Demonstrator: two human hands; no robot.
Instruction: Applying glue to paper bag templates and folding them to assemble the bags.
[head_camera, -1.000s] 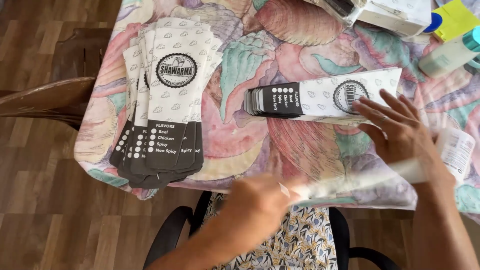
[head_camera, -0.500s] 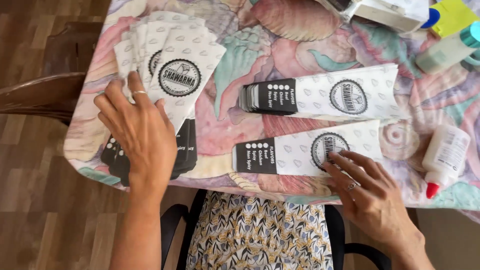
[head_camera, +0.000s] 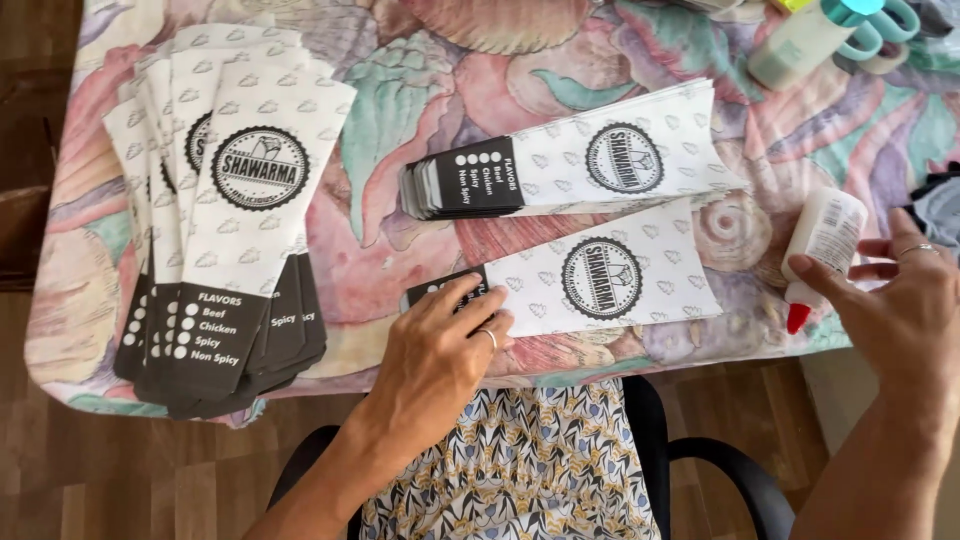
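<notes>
left hand (head_camera: 440, 345) | laid flat, fingers spread, on the dark end of the single paper sleeve (head_camera: 590, 283) | right hand (head_camera: 905, 305) | grip open, fingertips touching the glue bottle (head_camera: 822, 240) right of the sleeve | sleeve stack (head_camera: 575, 165) just above it on the counter (head_camera: 400, 230)

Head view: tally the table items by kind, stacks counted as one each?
Paper sleeve stacks: 2, fanned pile and flat stack
Single paper sleeve under the left hand: 1
Glue bottles: 2, one at the right hand, one at the top
Total: 5
</notes>
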